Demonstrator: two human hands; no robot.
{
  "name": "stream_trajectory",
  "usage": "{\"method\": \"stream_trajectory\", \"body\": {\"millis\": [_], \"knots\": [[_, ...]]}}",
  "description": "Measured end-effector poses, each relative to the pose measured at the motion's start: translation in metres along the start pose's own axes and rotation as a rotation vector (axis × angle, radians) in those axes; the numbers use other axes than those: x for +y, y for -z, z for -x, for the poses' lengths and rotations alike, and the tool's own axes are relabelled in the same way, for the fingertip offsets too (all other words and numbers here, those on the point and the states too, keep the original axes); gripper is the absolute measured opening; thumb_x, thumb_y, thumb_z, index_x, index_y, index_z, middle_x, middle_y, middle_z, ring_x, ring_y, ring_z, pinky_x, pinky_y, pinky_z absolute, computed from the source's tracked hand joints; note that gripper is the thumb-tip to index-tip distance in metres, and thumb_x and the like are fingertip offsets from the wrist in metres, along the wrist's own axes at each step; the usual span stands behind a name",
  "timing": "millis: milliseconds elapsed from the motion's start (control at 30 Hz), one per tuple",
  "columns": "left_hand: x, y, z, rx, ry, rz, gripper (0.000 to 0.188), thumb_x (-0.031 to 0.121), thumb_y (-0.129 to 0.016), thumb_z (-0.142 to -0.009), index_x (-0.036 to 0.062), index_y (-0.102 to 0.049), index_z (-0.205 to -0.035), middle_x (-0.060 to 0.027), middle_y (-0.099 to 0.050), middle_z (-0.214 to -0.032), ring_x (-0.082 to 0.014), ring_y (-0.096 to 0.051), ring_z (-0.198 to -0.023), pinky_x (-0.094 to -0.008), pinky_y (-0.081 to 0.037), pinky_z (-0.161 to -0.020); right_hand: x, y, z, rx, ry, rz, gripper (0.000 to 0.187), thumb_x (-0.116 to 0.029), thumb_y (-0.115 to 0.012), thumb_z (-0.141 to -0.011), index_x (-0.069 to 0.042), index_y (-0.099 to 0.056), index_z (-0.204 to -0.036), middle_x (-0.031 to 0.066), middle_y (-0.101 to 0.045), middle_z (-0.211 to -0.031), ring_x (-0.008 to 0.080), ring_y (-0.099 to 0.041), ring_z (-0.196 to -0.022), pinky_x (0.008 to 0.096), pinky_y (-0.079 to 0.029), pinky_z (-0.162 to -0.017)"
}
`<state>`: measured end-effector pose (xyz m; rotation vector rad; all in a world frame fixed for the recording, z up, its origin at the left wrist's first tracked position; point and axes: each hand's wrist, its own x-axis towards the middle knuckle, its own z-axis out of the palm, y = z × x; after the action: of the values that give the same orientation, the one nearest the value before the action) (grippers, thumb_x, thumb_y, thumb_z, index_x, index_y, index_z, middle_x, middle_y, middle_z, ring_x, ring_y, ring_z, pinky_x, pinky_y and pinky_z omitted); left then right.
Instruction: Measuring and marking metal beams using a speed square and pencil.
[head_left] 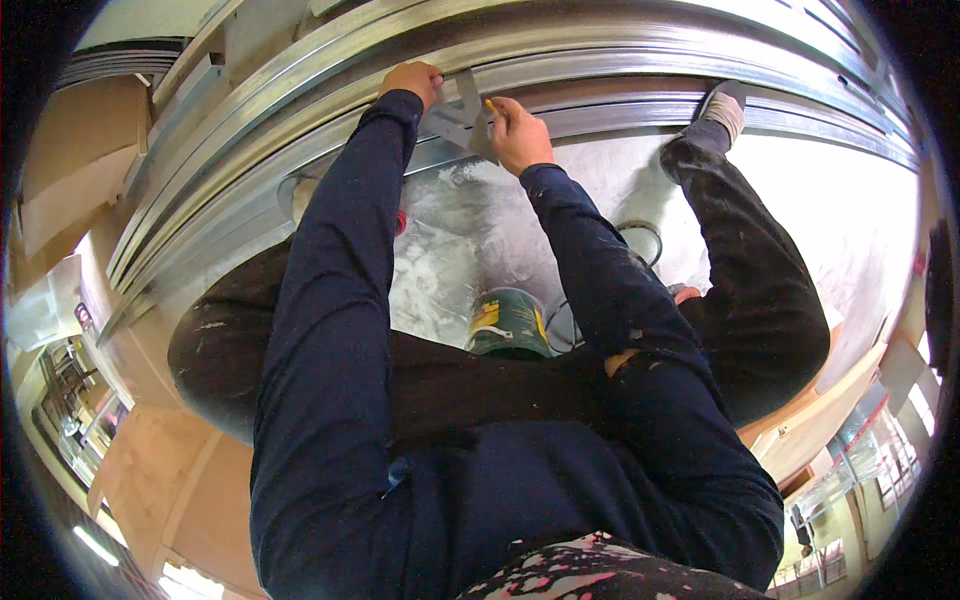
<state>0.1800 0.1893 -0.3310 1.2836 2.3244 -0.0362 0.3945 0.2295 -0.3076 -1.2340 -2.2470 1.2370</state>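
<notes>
Across the long metal profiles (600,62) in front of me lies a flat grey metal piece with a cut-out, much like a set square (455,133). My left hand (410,82) is closed at the far left side of this piece, its thumb and fingertips at the edge. On the other side, my right hand (522,138) pinches a thin yellow stick that looks like a pencil (490,105), its tip beside the metal piece. How firmly the left fingers grip is partly hidden.
A green bucket (512,322) stands on the dusty floor (440,255) between my legs. A small red object (401,222) shows beside my left sleeve. Brown boards (150,480) lean at the lower left. My right foot (722,110) rests against the profiles.
</notes>
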Motion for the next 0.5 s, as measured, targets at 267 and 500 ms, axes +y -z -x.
{"method": "stream_trajectory", "body": {"millis": [267,500], "knots": [[0.003,-0.004,0.000,0.043,-0.023,0.010,0.025,0.025,-0.058,-0.085,0.0231,-0.068,-0.107,-0.0102,-0.067,-0.100,-0.0317,-0.064,-0.091,-0.0426,-0.051,-0.082,0.003,-0.017,-0.008,0.043,0.007,0.017,0.021,-0.020,-0.051,-0.089,-0.010,-0.063,-0.103,0.0205,-0.066,-0.087,0.0402,-0.063,-0.081,0.0476,-0.050,-0.074],[-0.001,-0.006,0.001,0.041,-0.044,-0.011,0.020,0.029,-0.055,-0.088,0.0188,-0.069,-0.098,-0.0105,-0.067,-0.097,-0.0323,-0.063,-0.094,-0.0448,-0.050,-0.082,-0.008,-0.024,0.000,0.177,-0.015,-0.051,0.022,-0.017,-0.052,-0.089,-0.009,-0.062,-0.107,0.0212,-0.065,-0.085,0.0402,-0.063,-0.080,0.0470,-0.050,-0.071]]}}
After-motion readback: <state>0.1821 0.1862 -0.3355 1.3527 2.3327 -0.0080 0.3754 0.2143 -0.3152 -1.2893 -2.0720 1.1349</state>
